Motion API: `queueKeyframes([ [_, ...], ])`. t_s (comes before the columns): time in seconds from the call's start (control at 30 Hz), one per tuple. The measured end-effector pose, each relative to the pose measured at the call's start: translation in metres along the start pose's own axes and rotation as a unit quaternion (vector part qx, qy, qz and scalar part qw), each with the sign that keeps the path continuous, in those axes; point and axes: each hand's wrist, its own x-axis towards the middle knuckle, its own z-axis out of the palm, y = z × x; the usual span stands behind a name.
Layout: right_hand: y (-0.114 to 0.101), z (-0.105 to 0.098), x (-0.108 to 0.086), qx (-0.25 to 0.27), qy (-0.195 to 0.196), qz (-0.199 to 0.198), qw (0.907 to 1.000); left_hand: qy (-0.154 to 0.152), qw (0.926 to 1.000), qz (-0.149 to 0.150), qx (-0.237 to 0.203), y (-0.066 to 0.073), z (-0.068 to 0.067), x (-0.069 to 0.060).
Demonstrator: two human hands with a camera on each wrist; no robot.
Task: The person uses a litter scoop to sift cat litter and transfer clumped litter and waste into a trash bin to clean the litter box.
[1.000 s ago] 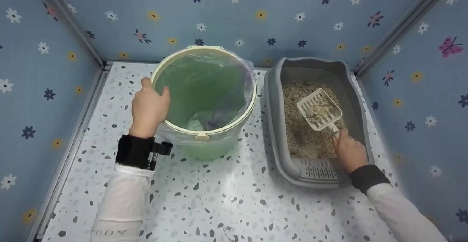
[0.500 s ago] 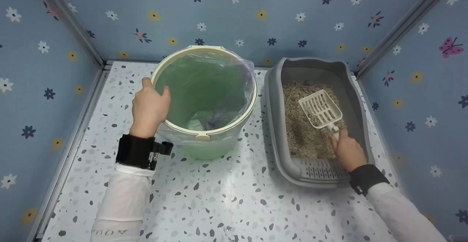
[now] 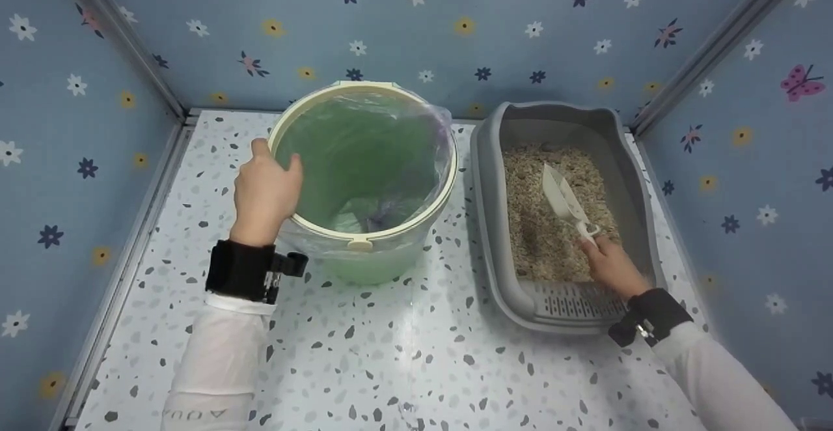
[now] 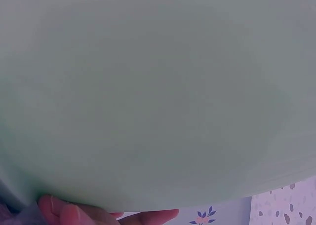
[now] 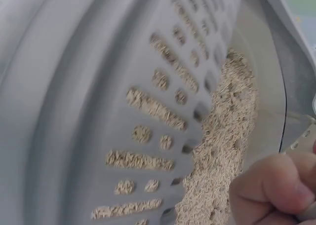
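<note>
My left hand grips the left rim of a green trash bin lined with a clear plastic bag. The bin's wall fills most of the left wrist view, with the fingers at its lower edge. My right hand holds the handle of a white slotted litter scoop. Turned on its side, the scoop is over the litter in a grey litter box. In the right wrist view, the curled fingers show, while most of the scoop is out of frame.
Some crumpled plastic lies low inside the bin. A slotted grey ledge forms the near end of the litter box. Flower-patterned walls enclose the speckled floor on three sides.
Litter on the scoop has sifted out through its slots. The right hand has since rolled the scoop from flat onto its side. My left hand stays on the rim.
</note>
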Motion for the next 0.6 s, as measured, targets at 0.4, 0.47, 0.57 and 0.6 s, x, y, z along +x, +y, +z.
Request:
queueKeyframes([
  [0.4,0.0011,0.0008,-0.0033,-0.099,0.048,-0.030,0.9935,0.008,0.9999,0.010,-0.004,-0.0014,0.0016,0.0005],
  [0.47,0.0021,0.0003,-0.0041,-0.131,0.065,-0.036,0.9886,0.007,0.9999,0.009,-0.002,-0.0016,0.0013,0.0004],
  [0.57,0.0033,-0.0010,-0.0056,-0.171,0.081,-0.037,0.9812,0.005,1.0000,0.007,0.002,-0.0020,0.0010,0.0001],
  [0.6,0.0036,-0.0014,-0.0063,-0.181,0.087,-0.036,0.9791,0.004,1.0000,0.007,0.002,-0.0021,0.0010,0.0001],
])
